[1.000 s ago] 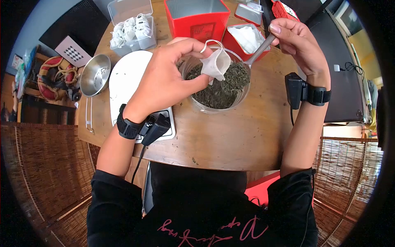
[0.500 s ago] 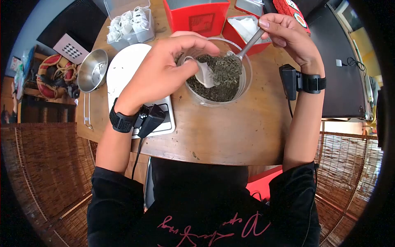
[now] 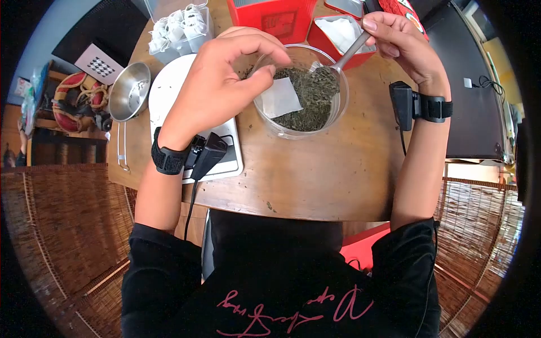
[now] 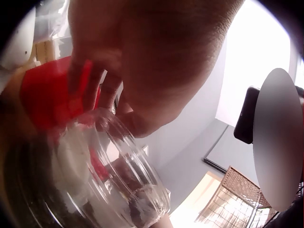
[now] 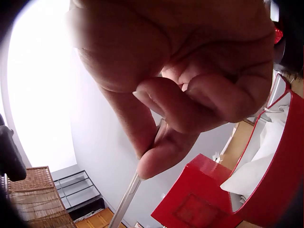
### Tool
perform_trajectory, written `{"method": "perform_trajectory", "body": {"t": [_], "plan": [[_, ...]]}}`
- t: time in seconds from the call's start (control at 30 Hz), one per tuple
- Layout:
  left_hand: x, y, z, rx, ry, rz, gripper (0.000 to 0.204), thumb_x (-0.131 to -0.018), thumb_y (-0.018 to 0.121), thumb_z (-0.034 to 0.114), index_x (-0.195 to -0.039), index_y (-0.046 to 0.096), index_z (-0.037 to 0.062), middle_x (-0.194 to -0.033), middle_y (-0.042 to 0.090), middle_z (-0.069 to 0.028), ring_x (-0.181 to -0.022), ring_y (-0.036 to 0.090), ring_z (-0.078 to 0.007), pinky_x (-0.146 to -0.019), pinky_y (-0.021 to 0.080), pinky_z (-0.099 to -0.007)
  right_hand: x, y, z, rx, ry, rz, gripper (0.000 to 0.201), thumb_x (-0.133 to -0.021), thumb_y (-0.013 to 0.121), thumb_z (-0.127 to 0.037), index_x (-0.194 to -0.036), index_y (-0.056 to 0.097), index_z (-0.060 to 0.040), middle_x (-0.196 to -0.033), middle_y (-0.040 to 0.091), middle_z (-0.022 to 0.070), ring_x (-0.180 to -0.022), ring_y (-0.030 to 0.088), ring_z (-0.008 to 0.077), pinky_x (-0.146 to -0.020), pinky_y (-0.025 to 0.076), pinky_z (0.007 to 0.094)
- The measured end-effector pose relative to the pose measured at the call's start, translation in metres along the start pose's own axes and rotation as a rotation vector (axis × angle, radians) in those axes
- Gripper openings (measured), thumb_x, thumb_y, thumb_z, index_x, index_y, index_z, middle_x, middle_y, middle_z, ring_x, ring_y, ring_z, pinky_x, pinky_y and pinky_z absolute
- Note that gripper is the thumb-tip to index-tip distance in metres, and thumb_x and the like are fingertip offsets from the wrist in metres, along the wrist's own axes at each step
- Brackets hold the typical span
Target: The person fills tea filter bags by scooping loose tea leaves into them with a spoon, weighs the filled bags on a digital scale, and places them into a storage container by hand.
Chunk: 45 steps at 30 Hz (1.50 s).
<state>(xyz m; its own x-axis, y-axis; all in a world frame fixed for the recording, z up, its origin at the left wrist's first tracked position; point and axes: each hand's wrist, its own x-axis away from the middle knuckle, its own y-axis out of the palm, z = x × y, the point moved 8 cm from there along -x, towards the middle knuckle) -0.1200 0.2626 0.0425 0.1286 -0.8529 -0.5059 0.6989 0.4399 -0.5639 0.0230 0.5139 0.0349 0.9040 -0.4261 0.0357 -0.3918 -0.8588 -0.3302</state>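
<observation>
A clear round tub (image 3: 341,107) holds dark dried leaves (image 3: 307,115). On the leaves, at the tub's left side, lies a flat white pouch (image 3: 282,98), just below my left thumb. My left hand (image 3: 222,84) hovers over the tub's left rim, thumb and index finger bent toward each other with a gap between them and nothing visible there. With thumb and fingers, my right hand (image 3: 407,50) pinches the handle of a metal spoon (image 3: 354,49), whose leaf-heaped bowl is over the tub's right side. The right wrist view shows the handle (image 5: 127,199) below the pinching fingertips.
Behind the tub stand a red box (image 3: 276,22) and a red tin (image 3: 360,55) with white pouches. Left are a white scale (image 3: 231,163), a steel pan (image 3: 129,93) and a plastic box of filled white pouches (image 3: 177,31). Leaf crumbs dot the table (image 3: 315,186).
The white pouch, earlier open-mouthed at my left fingers, has gone down into the tub and lies flat. The spoon has moved from the tub's right rim inward, its bowl now over the leaves.
</observation>
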Motion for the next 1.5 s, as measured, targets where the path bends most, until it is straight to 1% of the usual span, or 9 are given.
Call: {"method": "perform_trajectory", "body": {"t": [0.1, 0.17, 0.33, 0.53, 0.63, 0.67, 0.9, 1.17, 1.5], "plan": [[0.002, 0.001, 0.008, -0.058, 0.01, 0.004, 0.025, -0.078, 0.066, -0.003, -0.1, 0.075, 0.0042, -0.119, 0.071, -0.0093, -0.116, 0.063, -0.0253, -0.108, 0.043, -0.0389, 0.008, 0.002, -0.01, -0.092, 0.022, 0.034, 0.02, -0.096, 0.075, -0.027, -0.103, 0.073, -0.0085, -0.08, 0.07, -0.0047, -0.056, 0.044, -0.0017, -0.053, 0.031, 0.0174], [0.002, 0.003, 0.011, -0.074, 0.016, -0.016, 0.026, -0.077, 0.065, -0.003, -0.1, 0.075, 0.0047, -0.119, 0.071, -0.009, -0.117, 0.062, -0.0261, -0.109, 0.042, -0.0396, 0.014, 0.017, -0.026, -0.209, 0.018, -0.041, 0.014, -0.097, 0.072, -0.013, -0.1, 0.074, 0.0006, -0.084, 0.075, 0.0052, -0.065, 0.06, 0.0039, -0.053, 0.037, 0.0169], [-0.004, 0.001, 0.026, -0.192, 0.047, -0.121, 0.03, -0.075, 0.062, -0.005, -0.1, 0.075, 0.0044, -0.119, 0.071, -0.0095, -0.117, 0.062, -0.0291, -0.111, 0.041, -0.0415, 0.018, 0.007, -0.03, -0.147, -0.091, 0.053, 0.015, -0.097, 0.073, -0.016, -0.094, 0.075, -0.0017, -0.08, 0.072, 0.0043, -0.056, 0.044, 0.0041, -0.052, 0.029, 0.02], [-0.019, 0.005, 0.041, -0.493, 0.105, -0.393, 0.032, -0.073, 0.08, 0.002, -0.104, 0.075, 0.0044, -0.113, 0.07, -0.0116, -0.115, 0.063, -0.0317, -0.103, 0.048, -0.0428, 0.025, -0.003, -0.037, -0.246, -0.093, 0.004, 0.013, -0.096, 0.073, -0.012, -0.094, 0.073, 0.0001, -0.08, 0.071, 0.0047, -0.054, 0.045, 0.0032, -0.05, 0.03, 0.019], [-0.028, 0.02, 0.036, -0.574, 0.143, -0.564, 0.03, -0.074, 0.079, 0.002, -0.103, 0.074, 0.0056, -0.111, 0.069, -0.0119, -0.114, 0.063, -0.0331, -0.102, 0.049, -0.0426, 0.026, 0.001, -0.036, -0.309, -0.138, 0.02, 0.009, -0.096, 0.072, -0.008, -0.095, 0.071, 0.0005, -0.079, 0.068, 0.0036, -0.053, 0.047, 0.0024, -0.048, 0.034, 0.0185], [-0.031, 0.025, 0.035, -0.632, 0.008, -0.646, 0.033, -0.071, 0.08, 0.005, -0.103, 0.075, 0.008, -0.11, 0.068, -0.0121, -0.113, 0.062, -0.0341, -0.101, 0.049, -0.0426, 0.023, -0.003, -0.032, -0.335, -0.155, 0.006, 0.008, -0.096, 0.072, -0.008, -0.095, 0.07, 0.0006, -0.079, 0.068, 0.0033, -0.053, 0.047, 0.0022, -0.048, 0.034, 0.0183], [-0.043, 0.05, 0.028, -0.83, -0.206, -0.902, 0.046, -0.063, 0.084, 0.008, -0.108, 0.075, 0.0123, -0.104, 0.067, -0.0105, -0.109, 0.062, -0.0344, -0.095, 0.051, -0.0434, 0.032, -0.008, -0.041, -0.35, -0.179, -0.001, 0.01, -0.097, 0.071, -0.007, -0.101, 0.071, 0.0024, -0.083, 0.069, 0.0036, -0.055, 0.047, 0.0015, -0.048, 0.035, 0.0168], [-0.042, 0.057, 0.018, -0.899, -0.173, -0.953, 0.029, -0.065, 0.078, 0.001, -0.092, 0.073, 0.0095, -0.093, 0.069, -0.0083, -0.103, 0.064, -0.0339, -0.09, 0.051, -0.0433, 0.038, -0.013, -0.042, -0.329, -0.198, -0.013, 0.012, -0.097, 0.071, -0.009, -0.103, 0.073, 0.0022, -0.084, 0.071, 0.0036, -0.056, 0.047, 0.0007, -0.049, 0.034, 0.0155], [-0.042, 0.033, 0.028, -0.684, 0.037, -0.71, 0.011, -0.08, 0.072, 0.003, -0.089, 0.072, 0.0096, -0.087, 0.066, -0.0075, -0.095, 0.063, -0.0301, -0.09, 0.049, -0.0389, 0.037, -0.01, -0.047, -0.319, -0.199, 0.022, 0.013, -0.097, 0.072, -0.01, -0.104, 0.073, 0.0017, -0.084, 0.071, 0.0032, -0.057, 0.049, 0.0005, -0.049, 0.035, 0.0154]]}}
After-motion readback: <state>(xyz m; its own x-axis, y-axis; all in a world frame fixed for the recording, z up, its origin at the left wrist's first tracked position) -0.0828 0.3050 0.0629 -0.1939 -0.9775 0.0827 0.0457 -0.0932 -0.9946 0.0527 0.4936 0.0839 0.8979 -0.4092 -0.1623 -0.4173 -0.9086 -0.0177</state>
